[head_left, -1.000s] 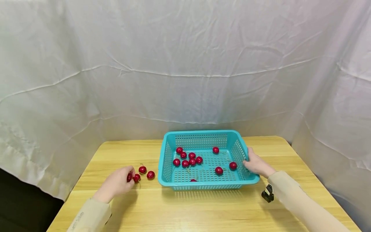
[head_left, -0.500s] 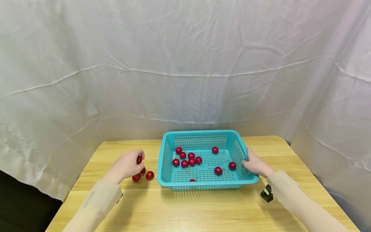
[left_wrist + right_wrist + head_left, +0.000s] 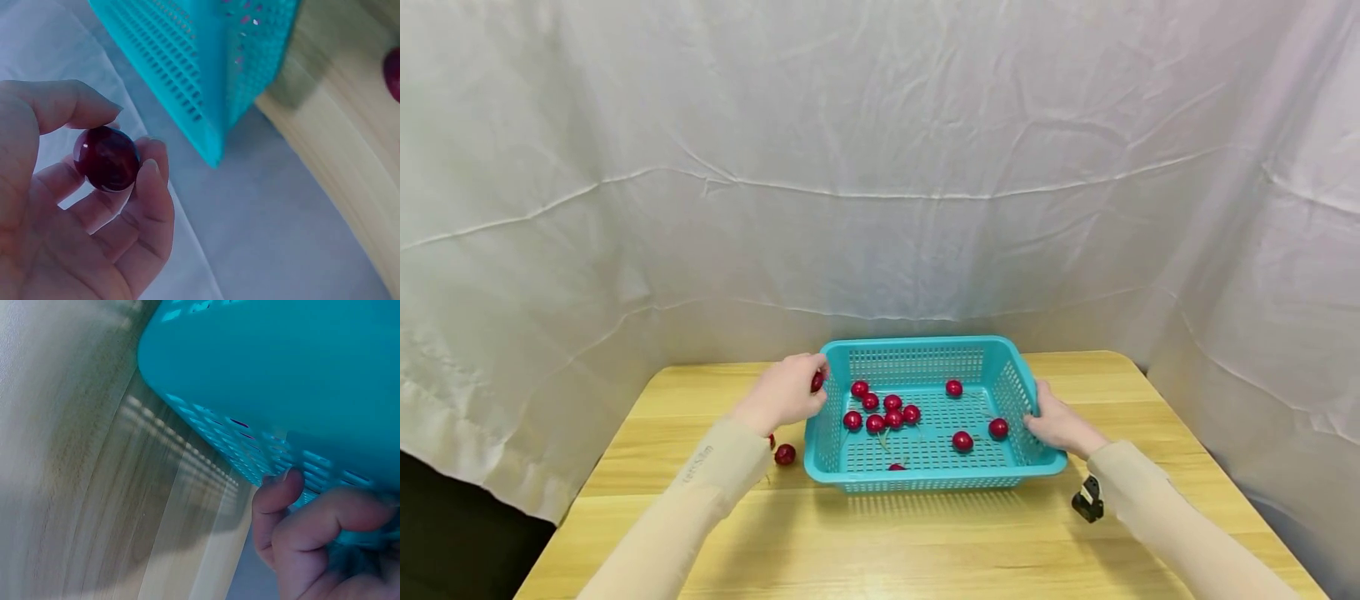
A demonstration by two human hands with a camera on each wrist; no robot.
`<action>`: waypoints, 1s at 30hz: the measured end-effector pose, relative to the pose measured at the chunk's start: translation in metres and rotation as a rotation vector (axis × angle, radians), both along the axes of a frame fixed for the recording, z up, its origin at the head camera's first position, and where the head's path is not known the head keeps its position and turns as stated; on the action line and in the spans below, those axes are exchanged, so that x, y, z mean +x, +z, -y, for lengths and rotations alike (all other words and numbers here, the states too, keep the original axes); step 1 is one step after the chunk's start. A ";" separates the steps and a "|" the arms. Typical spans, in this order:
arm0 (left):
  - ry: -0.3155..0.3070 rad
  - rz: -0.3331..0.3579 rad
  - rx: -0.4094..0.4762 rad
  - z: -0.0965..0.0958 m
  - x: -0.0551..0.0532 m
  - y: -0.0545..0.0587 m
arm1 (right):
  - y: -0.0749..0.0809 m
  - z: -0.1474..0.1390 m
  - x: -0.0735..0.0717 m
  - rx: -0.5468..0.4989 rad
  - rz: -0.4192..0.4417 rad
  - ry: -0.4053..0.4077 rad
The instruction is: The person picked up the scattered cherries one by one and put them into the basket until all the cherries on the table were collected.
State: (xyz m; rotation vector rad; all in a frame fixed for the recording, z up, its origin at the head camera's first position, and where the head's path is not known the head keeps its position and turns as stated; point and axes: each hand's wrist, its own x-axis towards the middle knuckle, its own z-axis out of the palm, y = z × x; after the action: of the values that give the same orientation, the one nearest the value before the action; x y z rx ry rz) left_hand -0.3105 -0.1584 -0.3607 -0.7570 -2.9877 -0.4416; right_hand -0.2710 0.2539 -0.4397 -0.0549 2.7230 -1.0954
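Note:
My left hand [image 3: 787, 392] pinches a dark red cherry [image 3: 107, 159] between thumb and fingers, up at the left rim of a turquoise plastic basket [image 3: 925, 477]. In the left wrist view the basket's corner [image 3: 212, 125] stands just past the fingertips. My right hand [image 3: 1063, 423] grips the basket's right end, thumb over the rim; in the right wrist view the curled fingers [image 3: 306, 544] lie against the perforated outer wall. Several cherries [image 3: 893, 419] with stems lie on the basket floor, most in a cluster at the left, a few to the right.
A loose cherry [image 3: 785, 454] lies on the wooden table [image 3: 880, 550] left of the basket, with another partly hidden behind the left sleeve. A pale curtain [image 3: 880, 167] hangs behind the table and along both sides. A small black device [image 3: 1087, 500] sits at the right wrist.
My left hand has lifted a cherry from the group on the table and carried it right and away from me to the basket's left rim. My right hand keeps its grip on the basket.

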 end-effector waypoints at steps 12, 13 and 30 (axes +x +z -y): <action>-0.037 0.077 -0.111 -0.057 -0.015 0.003 | 0.001 0.001 0.001 0.006 -0.008 0.001; -0.039 0.082 -0.121 -0.062 -0.017 0.002 | 0.001 0.001 0.001 0.003 -0.008 0.001; -0.071 0.156 -0.283 -0.138 -0.007 -0.019 | 0.001 0.000 0.002 0.021 0.007 -0.008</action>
State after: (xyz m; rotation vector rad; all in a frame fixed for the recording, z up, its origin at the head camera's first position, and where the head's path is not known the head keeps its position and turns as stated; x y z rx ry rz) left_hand -0.3177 -0.0200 -0.3796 -0.8885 -3.2207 -0.0809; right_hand -0.2692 0.2538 -0.4382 -0.0368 2.7306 -1.0665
